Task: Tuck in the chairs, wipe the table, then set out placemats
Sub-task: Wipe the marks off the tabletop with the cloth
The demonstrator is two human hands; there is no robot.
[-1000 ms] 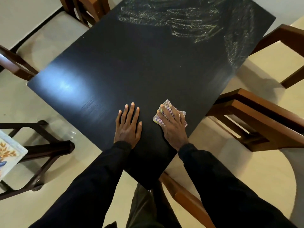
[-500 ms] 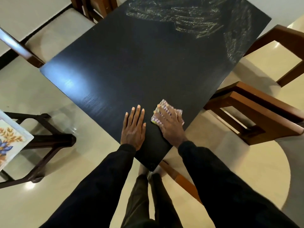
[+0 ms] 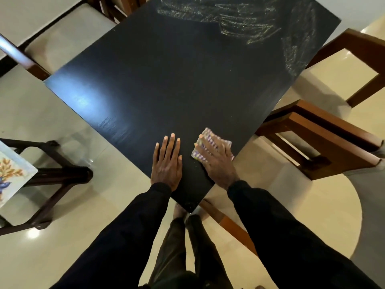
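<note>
The checked cloth [image 3: 206,133] lies pressed under the straight fingers of the right hand [image 3: 216,163], just inside the table's [image 3: 166,80] right edge, the streaky patch [image 3: 250,28] far ahead of those fingertips; the left hand [image 3: 166,163] rests flat, fingers straight, empty, just beside

Dark, near-black rectangular wooden tabletop [image 3: 177,80], glossy, with a light glare at the left corner. Pale streaky smears [image 3: 239,24] across the far end. Near corner: left hand [image 3: 166,163] flat on bare wood; right hand [image 3: 216,161] flat on a small folded purple-and-yellow checked cloth [image 3: 205,134] at the right edge. A few pale specks [image 3: 194,165] lie between the hands.
</note>
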